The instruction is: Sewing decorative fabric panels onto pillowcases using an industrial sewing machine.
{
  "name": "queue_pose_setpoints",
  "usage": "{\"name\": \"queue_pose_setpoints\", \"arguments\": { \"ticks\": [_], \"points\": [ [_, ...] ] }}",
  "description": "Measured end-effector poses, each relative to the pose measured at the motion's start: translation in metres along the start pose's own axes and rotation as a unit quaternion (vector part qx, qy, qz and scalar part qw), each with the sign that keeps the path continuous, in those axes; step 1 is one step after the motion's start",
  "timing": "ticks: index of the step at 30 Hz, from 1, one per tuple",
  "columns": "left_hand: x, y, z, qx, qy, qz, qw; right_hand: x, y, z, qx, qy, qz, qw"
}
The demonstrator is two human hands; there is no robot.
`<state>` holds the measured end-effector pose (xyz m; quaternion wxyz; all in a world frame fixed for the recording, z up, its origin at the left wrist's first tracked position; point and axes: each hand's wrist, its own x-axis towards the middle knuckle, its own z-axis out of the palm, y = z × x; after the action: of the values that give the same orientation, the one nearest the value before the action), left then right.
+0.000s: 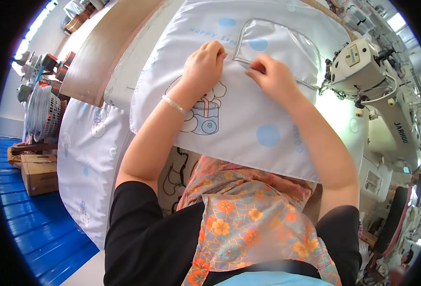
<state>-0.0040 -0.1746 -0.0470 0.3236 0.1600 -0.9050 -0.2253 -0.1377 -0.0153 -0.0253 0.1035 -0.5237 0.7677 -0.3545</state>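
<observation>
A white printed fabric sheet [239,128] with blue dots and a cartoon drawing lies spread over the table and my lap. Sewn or laid on it is a clear plastic pocket [282,45] edged with a grey trim [241,40]. Close to the pocket's near left corner, my left hand [204,66] is closed, fingertips pinched together; what they hold is too small to make out. My right hand [273,78] pinches the grey trim along the pocket's near edge, just right of that corner.
A white sewing machine [358,62] stands at the right, its lamp lighting the pocket's right end. More printed fabric [89,157] hangs off the table's left side. Beyond it are a cardboard box [39,172], a round basket [43,112] and a blue floor [34,224].
</observation>
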Motion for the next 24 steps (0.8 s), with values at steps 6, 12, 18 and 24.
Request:
{"name": "queue_pose_setpoints", "arguments": {
  "ticks": [6,12,18,24],
  "points": [
    [-0.090,0.030,-0.045,-0.005,-0.056,0.102,0.993,-0.180,0.065,-0.090,-0.044,0.168,0.168,0.970],
    [-0.145,0.081,-0.046,-0.005,-0.113,0.160,0.981,-0.319,0.121,-0.160,-0.149,0.291,0.438,0.837],
    [-0.124,0.119,0.002,0.045,-0.131,0.305,0.942,-0.268,0.134,-0.130,0.101,0.262,0.257,0.925],
    [-0.084,0.120,0.010,0.093,-0.133,0.248,0.955,-0.193,0.119,-0.110,-0.021,0.261,0.269,0.927]
  ]
}}
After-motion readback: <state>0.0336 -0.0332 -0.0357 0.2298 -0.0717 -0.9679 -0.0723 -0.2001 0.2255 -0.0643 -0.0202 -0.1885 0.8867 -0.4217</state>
